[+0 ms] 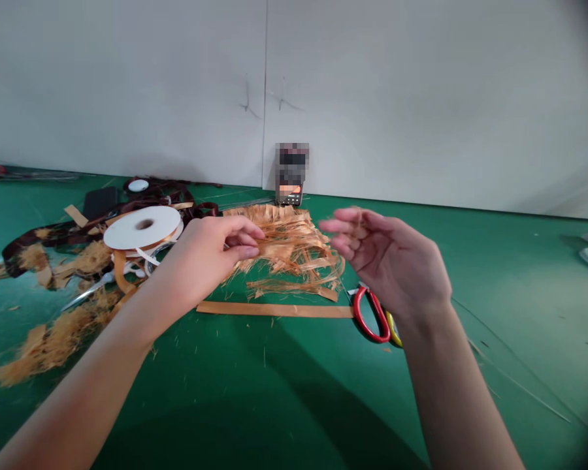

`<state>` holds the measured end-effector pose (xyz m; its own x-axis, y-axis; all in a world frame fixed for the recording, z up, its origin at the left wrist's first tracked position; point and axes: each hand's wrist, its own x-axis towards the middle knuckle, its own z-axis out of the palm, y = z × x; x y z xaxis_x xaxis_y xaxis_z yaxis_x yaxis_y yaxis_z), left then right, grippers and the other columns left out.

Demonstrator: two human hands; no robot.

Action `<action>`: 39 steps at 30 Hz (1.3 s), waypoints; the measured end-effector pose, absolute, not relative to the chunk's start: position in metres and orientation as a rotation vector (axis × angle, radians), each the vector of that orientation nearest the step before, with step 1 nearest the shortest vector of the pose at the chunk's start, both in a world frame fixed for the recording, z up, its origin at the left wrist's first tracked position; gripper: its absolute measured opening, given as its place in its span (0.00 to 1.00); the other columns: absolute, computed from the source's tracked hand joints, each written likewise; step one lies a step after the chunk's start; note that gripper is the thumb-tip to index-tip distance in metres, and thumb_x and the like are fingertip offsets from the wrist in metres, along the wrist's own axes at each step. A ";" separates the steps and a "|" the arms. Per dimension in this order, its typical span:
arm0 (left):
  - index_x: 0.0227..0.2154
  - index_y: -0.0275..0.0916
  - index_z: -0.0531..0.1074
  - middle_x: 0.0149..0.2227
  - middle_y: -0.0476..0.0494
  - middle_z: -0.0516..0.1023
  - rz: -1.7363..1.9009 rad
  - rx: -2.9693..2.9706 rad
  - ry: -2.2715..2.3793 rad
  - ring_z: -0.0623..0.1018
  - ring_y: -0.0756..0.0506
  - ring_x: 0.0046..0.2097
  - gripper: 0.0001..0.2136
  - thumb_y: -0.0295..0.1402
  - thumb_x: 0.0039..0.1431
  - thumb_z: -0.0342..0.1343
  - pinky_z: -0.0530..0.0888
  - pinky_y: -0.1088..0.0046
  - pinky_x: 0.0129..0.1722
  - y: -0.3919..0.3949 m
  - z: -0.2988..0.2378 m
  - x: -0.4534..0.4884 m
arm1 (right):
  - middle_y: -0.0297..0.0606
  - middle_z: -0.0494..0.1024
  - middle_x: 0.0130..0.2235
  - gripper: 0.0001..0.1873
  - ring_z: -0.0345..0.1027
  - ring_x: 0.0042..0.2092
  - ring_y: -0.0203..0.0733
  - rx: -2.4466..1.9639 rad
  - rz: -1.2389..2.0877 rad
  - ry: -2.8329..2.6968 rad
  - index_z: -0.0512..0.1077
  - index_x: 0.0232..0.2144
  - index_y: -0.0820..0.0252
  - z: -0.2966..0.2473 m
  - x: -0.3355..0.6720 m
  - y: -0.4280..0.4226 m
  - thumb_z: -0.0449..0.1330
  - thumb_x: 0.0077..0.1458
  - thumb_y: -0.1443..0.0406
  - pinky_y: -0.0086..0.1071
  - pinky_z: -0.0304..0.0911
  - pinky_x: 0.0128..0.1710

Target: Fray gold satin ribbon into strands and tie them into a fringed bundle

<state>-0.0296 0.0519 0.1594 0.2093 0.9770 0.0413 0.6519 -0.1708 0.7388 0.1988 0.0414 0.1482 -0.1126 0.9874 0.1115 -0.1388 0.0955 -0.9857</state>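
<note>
My left hand (pixel 208 251) rests its curled fingertips in a frayed orange ribbon bundle (pixel 289 241) and seems to pinch some of its strands. My right hand (pixel 379 261) hovers just right of the bundle, palm turned towards me, with its fingers apart and no clear hold on anything. Beneath it lie red-handled scissors (pixel 370 314), partly hidden by my wrist. A flat orange ribbon strip (pixel 274 309) runs along the near side of the bundle. Left of my left hand stands a white ribbon spool (pixel 142 227).
Dark patterned ribbon (pixel 73 232) and loose orange fibre clumps (pixel 44 346) lie at the left of the green mat (pixel 500 313). A pixelated upright device (pixel 291 175) stands against the white wall (pixel 127 85). Scissor blades (pixel 88 290) lie near the spool.
</note>
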 end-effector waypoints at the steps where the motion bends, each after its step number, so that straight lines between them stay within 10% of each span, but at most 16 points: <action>1: 0.34 0.43 0.75 0.33 0.46 0.82 0.709 1.899 1.494 0.81 0.43 0.39 0.07 0.35 0.52 0.56 0.74 0.69 0.39 0.052 0.159 -0.030 | 0.39 0.80 0.46 0.15 0.76 0.46 0.42 -0.945 1.228 -1.285 0.75 0.39 0.56 0.146 0.198 0.042 0.49 0.57 0.63 0.38 0.71 0.46; 6: 0.35 0.44 0.76 0.35 0.49 0.82 0.692 1.880 1.420 0.81 0.45 0.39 0.08 0.35 0.53 0.56 0.74 0.72 0.37 0.050 0.158 -0.030 | 0.36 0.64 0.63 0.25 0.54 0.65 0.47 -1.087 0.700 -1.676 0.71 0.50 0.54 0.129 0.190 0.043 0.56 0.48 0.71 0.48 0.55 0.63; 10: 0.36 0.46 0.76 0.37 0.50 0.82 0.660 1.884 1.444 0.81 0.46 0.39 0.07 0.34 0.54 0.56 0.75 0.75 0.35 0.048 0.160 -0.029 | 0.42 0.68 0.60 0.04 0.63 0.60 0.51 -1.270 0.173 -1.934 0.73 0.29 0.56 0.119 0.188 0.046 0.59 0.52 0.68 0.51 0.57 0.60; 13: 0.36 0.46 0.76 0.38 0.49 0.82 0.658 1.894 1.454 0.81 0.46 0.39 0.07 0.34 0.54 0.57 0.75 0.75 0.36 0.048 0.161 -0.029 | 0.47 0.75 0.53 0.11 0.67 0.56 0.51 -1.293 0.021 -1.990 0.64 0.21 0.56 0.119 0.188 0.047 0.56 0.55 0.68 0.49 0.62 0.55; 20: 0.37 0.45 0.76 0.37 0.50 0.82 0.664 1.917 1.443 0.81 0.46 0.39 0.07 0.34 0.55 0.57 0.74 0.75 0.37 0.049 0.160 -0.029 | 0.41 0.77 0.38 0.12 0.72 0.52 0.46 -1.243 0.610 -1.640 0.57 0.23 0.54 0.125 0.185 0.044 0.51 0.59 0.68 0.38 0.67 0.43; 27: 0.37 0.43 0.76 0.36 0.49 0.82 0.674 1.909 1.505 0.81 0.45 0.40 0.08 0.34 0.54 0.57 0.74 0.73 0.39 0.053 0.161 -0.031 | 0.28 0.70 0.19 0.15 0.63 0.22 0.29 -1.034 1.105 -1.199 0.58 0.19 0.56 0.124 0.187 0.050 0.54 0.54 0.73 0.27 0.59 0.26; 35: 0.39 0.43 0.75 0.36 0.48 0.82 0.717 1.818 1.437 0.80 0.45 0.42 0.09 0.32 0.53 0.56 0.75 0.74 0.39 0.052 0.161 -0.033 | 0.34 0.79 0.30 0.11 0.51 0.19 0.24 -0.839 1.195 -0.908 0.64 0.18 0.58 0.134 0.196 0.052 0.57 0.50 0.70 0.28 0.51 0.22; 39: 0.39 0.43 0.76 0.36 0.49 0.81 0.713 1.793 1.371 0.80 0.47 0.42 0.11 0.33 0.51 0.59 0.76 0.75 0.41 0.053 0.162 -0.034 | 0.34 0.78 0.33 0.17 0.62 0.25 0.33 -0.994 0.966 -1.251 0.73 0.39 0.53 0.133 0.193 0.047 0.60 0.45 0.71 0.30 0.51 0.22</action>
